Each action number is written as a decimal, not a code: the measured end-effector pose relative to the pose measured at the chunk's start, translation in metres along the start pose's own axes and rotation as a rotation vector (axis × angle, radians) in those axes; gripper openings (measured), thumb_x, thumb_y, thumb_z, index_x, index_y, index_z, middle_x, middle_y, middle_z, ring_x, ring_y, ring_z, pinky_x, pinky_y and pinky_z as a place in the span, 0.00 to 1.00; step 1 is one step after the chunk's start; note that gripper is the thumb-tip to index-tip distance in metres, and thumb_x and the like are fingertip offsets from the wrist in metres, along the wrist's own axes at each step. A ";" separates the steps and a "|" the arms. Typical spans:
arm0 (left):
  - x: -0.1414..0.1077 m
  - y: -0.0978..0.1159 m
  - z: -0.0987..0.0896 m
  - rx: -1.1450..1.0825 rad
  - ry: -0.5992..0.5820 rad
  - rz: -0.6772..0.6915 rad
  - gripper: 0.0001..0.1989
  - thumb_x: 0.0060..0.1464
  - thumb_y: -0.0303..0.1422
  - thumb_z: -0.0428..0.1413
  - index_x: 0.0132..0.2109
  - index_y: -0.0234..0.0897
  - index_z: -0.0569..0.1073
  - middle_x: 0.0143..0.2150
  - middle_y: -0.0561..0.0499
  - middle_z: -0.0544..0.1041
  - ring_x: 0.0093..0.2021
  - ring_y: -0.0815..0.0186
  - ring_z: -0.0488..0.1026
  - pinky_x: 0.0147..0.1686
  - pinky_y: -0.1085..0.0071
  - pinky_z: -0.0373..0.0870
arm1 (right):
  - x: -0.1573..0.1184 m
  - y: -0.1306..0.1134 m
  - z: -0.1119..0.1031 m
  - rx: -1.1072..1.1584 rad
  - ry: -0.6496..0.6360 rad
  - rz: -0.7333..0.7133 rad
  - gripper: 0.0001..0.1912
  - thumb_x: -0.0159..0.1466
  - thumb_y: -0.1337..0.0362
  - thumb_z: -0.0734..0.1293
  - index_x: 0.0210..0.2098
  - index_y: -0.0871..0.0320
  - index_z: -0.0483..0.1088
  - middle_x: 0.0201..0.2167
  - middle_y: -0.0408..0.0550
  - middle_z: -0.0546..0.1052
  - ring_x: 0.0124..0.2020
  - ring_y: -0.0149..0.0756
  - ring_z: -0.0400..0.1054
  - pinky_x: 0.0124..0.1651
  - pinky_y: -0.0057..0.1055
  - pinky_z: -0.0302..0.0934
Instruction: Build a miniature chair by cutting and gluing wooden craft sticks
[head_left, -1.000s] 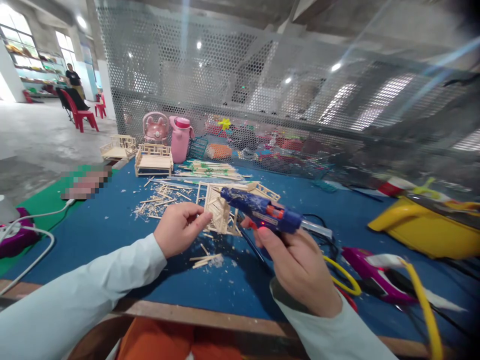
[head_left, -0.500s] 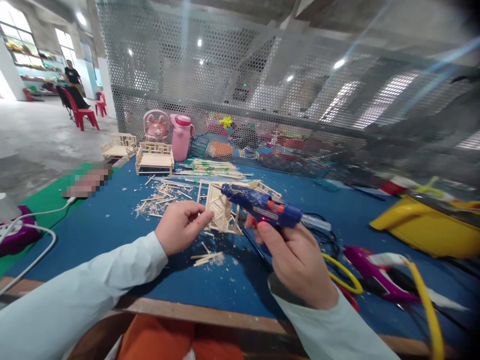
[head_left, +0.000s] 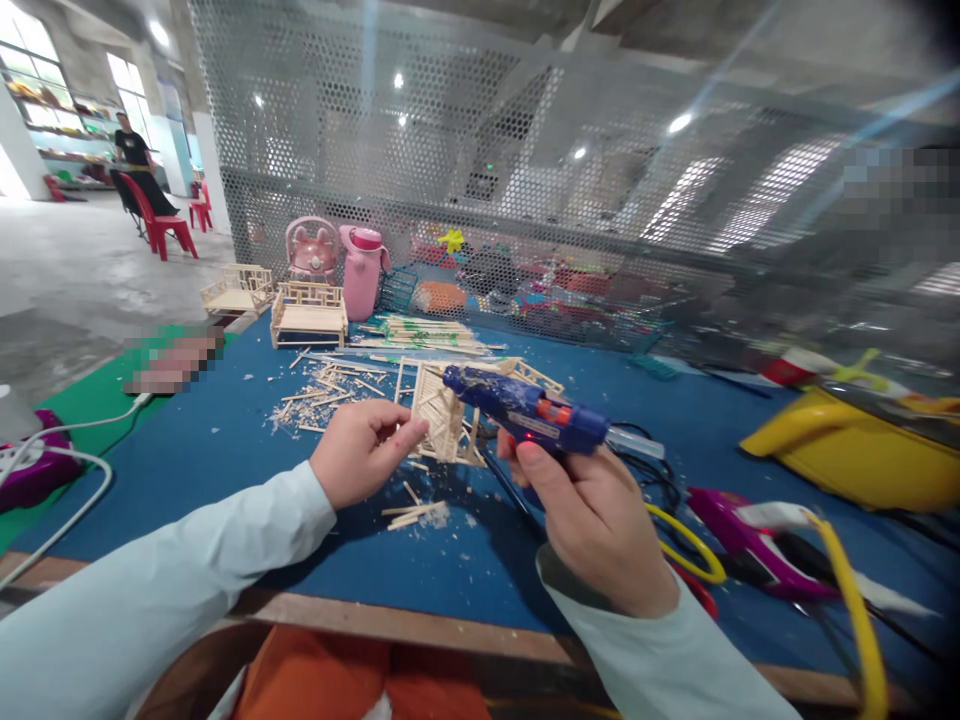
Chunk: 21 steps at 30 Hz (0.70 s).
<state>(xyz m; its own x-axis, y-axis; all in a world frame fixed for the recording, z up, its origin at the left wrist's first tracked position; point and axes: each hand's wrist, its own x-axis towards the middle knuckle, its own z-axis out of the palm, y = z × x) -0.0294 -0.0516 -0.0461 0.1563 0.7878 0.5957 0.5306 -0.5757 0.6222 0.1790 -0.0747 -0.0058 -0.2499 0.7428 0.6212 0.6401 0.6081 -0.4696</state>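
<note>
My right hand is wrapped round the handle of a blue hot glue gun. A small red light glows on the gun, and a clear glue stick juts from its back end. My left hand pinches the near left edge of a small slatted frame made of pale wooden sticks. The gun's nozzle points left, just over the top of this frame; whether they touch I cannot tell. More stick framework shows behind the gun, partly hidden.
Loose sticks and shavings lie left, with a stick bundle behind. Two little stick furniture models stand by a pink bottle. Rightward lie a yellow dustpan-like container, a purple power strip and cords. Perforated metal panel behind.
Both hands, the glue gun and the stick frame have stayed almost where they were. In the background, a person has shifted slightly to the left.
</note>
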 end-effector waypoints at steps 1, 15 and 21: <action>0.000 0.000 0.000 0.000 -0.002 0.000 0.18 0.58 0.38 0.49 0.23 0.35 0.70 0.18 0.55 0.65 0.21 0.73 0.59 0.23 0.75 0.54 | 0.000 0.000 0.000 0.002 0.000 0.004 0.20 0.66 0.50 0.57 0.34 0.57 0.75 0.23 0.49 0.76 0.24 0.39 0.69 0.37 0.36 0.66; 0.001 -0.002 -0.001 -0.020 0.008 -0.024 0.16 0.57 0.38 0.49 0.26 0.35 0.72 0.20 0.54 0.68 0.22 0.72 0.62 0.24 0.75 0.56 | -0.009 0.001 -0.020 -0.001 0.004 0.020 0.18 0.65 0.52 0.59 0.36 0.55 0.75 0.29 0.52 0.78 0.33 0.42 0.73 0.38 0.37 0.67; 0.001 -0.003 -0.003 0.054 0.013 0.017 0.16 0.57 0.38 0.50 0.26 0.35 0.73 0.20 0.53 0.69 0.23 0.71 0.63 0.25 0.74 0.57 | -0.011 0.000 -0.026 -0.042 -0.031 -0.020 0.20 0.65 0.49 0.59 0.31 0.54 0.76 0.21 0.49 0.76 0.22 0.38 0.69 0.29 0.34 0.64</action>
<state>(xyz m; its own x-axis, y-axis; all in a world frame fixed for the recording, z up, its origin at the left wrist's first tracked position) -0.0330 -0.0499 -0.0457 0.1547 0.7752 0.6125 0.5720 -0.5757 0.5842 0.2004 -0.0905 0.0037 -0.2852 0.7395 0.6098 0.6645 0.6110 -0.4302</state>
